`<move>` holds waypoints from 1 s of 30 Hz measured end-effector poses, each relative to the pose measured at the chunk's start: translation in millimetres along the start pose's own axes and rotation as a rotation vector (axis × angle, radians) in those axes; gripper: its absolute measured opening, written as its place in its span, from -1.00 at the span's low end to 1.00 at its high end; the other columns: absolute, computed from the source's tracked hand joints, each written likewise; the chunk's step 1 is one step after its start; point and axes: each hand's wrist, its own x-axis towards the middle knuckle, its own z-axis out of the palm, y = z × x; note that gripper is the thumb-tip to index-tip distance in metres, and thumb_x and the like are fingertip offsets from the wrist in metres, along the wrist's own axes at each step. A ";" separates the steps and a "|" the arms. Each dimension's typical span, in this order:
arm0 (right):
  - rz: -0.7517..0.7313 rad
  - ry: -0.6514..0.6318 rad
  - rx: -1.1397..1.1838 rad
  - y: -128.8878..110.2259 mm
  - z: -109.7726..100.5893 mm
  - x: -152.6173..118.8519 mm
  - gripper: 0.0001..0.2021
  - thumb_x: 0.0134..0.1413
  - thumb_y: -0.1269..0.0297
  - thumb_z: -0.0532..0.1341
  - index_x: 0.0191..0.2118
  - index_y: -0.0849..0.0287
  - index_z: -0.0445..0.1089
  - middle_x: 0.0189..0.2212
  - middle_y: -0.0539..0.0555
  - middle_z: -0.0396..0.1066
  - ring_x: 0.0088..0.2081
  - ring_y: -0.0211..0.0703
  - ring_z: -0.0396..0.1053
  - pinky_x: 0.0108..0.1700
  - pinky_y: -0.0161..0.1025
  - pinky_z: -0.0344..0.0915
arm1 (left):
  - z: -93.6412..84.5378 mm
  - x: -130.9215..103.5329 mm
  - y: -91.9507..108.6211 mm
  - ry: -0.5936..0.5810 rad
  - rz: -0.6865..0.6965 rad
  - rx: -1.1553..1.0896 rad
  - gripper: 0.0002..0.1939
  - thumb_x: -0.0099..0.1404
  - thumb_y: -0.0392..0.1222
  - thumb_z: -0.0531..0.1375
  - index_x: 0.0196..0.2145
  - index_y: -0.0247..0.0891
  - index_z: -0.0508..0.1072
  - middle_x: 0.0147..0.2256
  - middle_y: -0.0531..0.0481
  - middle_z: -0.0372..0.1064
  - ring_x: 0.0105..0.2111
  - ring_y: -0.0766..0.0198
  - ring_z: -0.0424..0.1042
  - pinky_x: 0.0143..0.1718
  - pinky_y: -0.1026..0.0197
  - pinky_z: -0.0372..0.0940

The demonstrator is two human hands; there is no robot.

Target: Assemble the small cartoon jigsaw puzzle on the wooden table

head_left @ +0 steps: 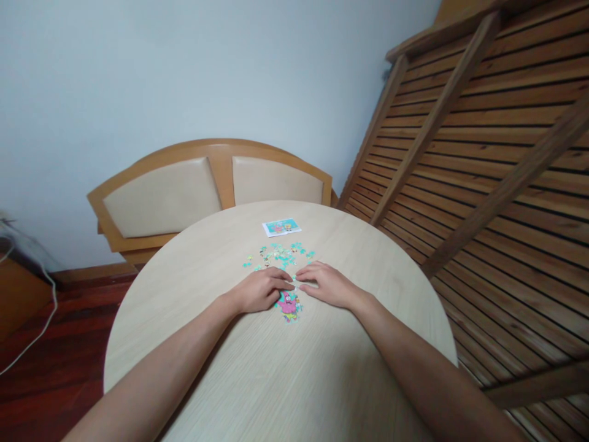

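A partly joined jigsaw puzzle (pixel 288 307) with a pink starfish figure lies on the round table (pixel 239 380). My left hand (pixel 263 290) rests at its upper left edge, fingers stretched out to the right. Facing it from the other side, my right hand (pixel 327 285) has its fingers and thumb apart. A small pale puzzle piece (pixel 296 283) shows between the fingertips of both hands; whether either touches it I cannot tell. Just beyond, loose puzzle pieces (pixel 279 252), mostly turquoise and pale, lie scattered.
Farther back on the table lies a picture card (pixel 281 228) with cartoon figures. Behind the table stands a wooden headboard (pixel 221 178) with cream panels against the wall. A slatted wooden frame (pixel 483 153) leans at the right. A white cable (pixel 54 301) hangs at the left.
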 end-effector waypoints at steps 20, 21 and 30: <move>0.023 0.075 0.046 -8.2 11.1 3.6 -0.88 0.17 0.30 0.29 -0.18 0.10 0.55 -0.10 0.11 0.49 0.01 -0.05 0.37 0.10 -0.06 0.27 | -5.5 -6.6 -13.7 0.001 -0.014 -0.065 -0.78 0.39 -0.06 0.18 -0.16 -0.22 0.54 -0.16 -0.11 0.47 -0.11 0.17 0.44 -0.01 0.16 0.31; 0.025 0.073 0.048 -8.8 10.7 3.6 -0.88 0.17 0.30 0.29 -0.18 0.10 0.55 -0.09 0.11 0.48 0.02 -0.05 0.37 0.10 -0.06 0.27 | -5.6 -6.7 -13.5 0.002 -0.020 -0.061 -0.78 0.39 -0.07 0.18 -0.15 -0.22 0.54 -0.16 -0.11 0.47 -0.11 0.17 0.44 -0.01 0.16 0.31; 0.034 0.069 0.068 -9.6 10.9 4.1 -0.89 0.17 0.31 0.29 -0.19 0.10 0.53 -0.09 0.11 0.48 0.02 -0.04 0.38 0.11 -0.05 0.26 | -7.4 -6.4 -11.7 0.001 -0.026 -0.068 -0.76 0.39 -0.04 0.17 -0.13 -0.21 0.53 -0.16 -0.12 0.48 -0.11 0.16 0.45 0.00 0.15 0.31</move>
